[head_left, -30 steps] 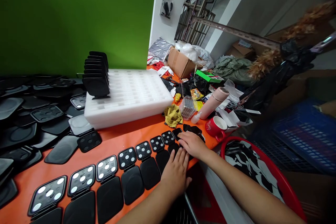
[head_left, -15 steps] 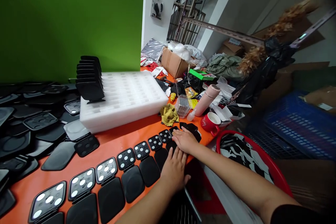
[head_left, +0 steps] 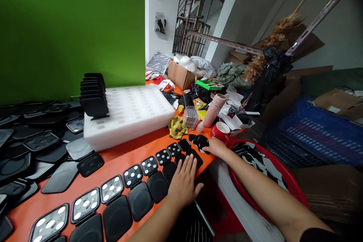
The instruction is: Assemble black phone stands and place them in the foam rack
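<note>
My left hand (head_left: 183,181) lies flat with fingers outstretched over the black flaps at the right end of a row of hinged black cases. Several open cases (head_left: 132,176) show white round dots in the upper halves; smooth black flaps (head_left: 117,217) lie below them. The last upper half (head_left: 184,145) shows a plain dark face without dots. My right hand (head_left: 217,147) is at a small pile of black pieces (head_left: 199,140), its fingertips closed at the pile's near edge. Its thumb is mostly hidden.
A white foam block (head_left: 133,121) holds upright black cases (head_left: 93,96). More black cases (head_left: 42,141) are heaped at left. Near my right hand are a red mug (head_left: 220,131), pink bottle (head_left: 214,110), yellow cloth (head_left: 177,127) and red tub (head_left: 295,187) of black-and-white scraps.
My right hand has left the end of the row and moved right to the pile of black pieces. My left hand stays flat at the row's end. The view has shifted slightly.
</note>
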The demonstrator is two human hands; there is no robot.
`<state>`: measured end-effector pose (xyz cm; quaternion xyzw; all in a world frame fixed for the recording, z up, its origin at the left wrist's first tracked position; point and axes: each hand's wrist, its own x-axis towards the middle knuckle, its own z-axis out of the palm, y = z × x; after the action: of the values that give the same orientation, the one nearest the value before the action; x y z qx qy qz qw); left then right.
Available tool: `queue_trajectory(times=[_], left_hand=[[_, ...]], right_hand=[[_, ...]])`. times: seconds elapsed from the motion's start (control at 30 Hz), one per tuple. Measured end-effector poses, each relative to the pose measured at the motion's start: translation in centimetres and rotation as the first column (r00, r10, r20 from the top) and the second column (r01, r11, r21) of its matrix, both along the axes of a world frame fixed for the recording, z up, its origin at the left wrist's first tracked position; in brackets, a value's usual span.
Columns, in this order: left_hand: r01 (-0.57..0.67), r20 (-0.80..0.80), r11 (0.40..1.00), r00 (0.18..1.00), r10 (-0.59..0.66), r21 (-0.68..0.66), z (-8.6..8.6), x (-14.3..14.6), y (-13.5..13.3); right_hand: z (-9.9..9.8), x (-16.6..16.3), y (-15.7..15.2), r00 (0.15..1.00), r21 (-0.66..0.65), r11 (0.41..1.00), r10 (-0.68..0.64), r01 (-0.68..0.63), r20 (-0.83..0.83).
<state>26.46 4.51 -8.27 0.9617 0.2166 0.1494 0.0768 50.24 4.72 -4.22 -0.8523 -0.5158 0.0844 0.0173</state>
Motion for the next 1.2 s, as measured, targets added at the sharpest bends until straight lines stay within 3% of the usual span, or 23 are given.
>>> queue_trajectory(times=[0.3, 0.57, 0.67, 0.77, 0.97, 1.07, 1.2], left_hand=[[-0.077, 0.029, 0.997, 0.997, 0.077, 0.01, 0.4, -0.9, -0.1], [-0.133, -0.02, 0.99, 0.991, 0.132, -0.039, -1.1, -2.4, 0.7], [-0.125, -0.047, 0.991, 0.991, 0.123, -0.053, -1.5, -2.4, 0.6], [-0.128, -0.073, 0.99, 0.99, 0.123, -0.066, -1.3, -2.2, 0.5], [-0.144, -0.082, 0.988, 0.987, 0.139, -0.053, -1.3, -2.1, 0.4], [-0.149, -0.078, 0.988, 0.986, 0.145, -0.052, -1.5, -2.1, 0.4], [-0.148, -0.058, 0.985, 0.988, 0.143, -0.089, -1.5, -2.1, 0.4]], right_hand=[[-0.3, -0.4, -0.4, 1.0, 0.048, 0.999, -0.012, 0.013, -0.022], [0.6, -0.5, -0.7, 0.983, 0.143, 0.989, -0.018, 0.045, -0.182], [1.2, -1.5, 0.2, 0.93, 0.123, 0.992, 0.04, 0.006, -0.366], [1.2, -3.9, 2.1, 0.825, 0.134, 0.989, 0.131, -0.068, -0.55], [-0.9, -8.4, 6.2, 0.656, 0.195, 0.97, 0.241, -0.145, -0.715], [-2.1, -8.7, 7.1, 0.636, 0.19, 0.97, 0.244, -0.154, -0.732], [-2.9, -8.4, 7.4, 0.671, 0.18, 0.973, 0.228, -0.141, -0.705]])
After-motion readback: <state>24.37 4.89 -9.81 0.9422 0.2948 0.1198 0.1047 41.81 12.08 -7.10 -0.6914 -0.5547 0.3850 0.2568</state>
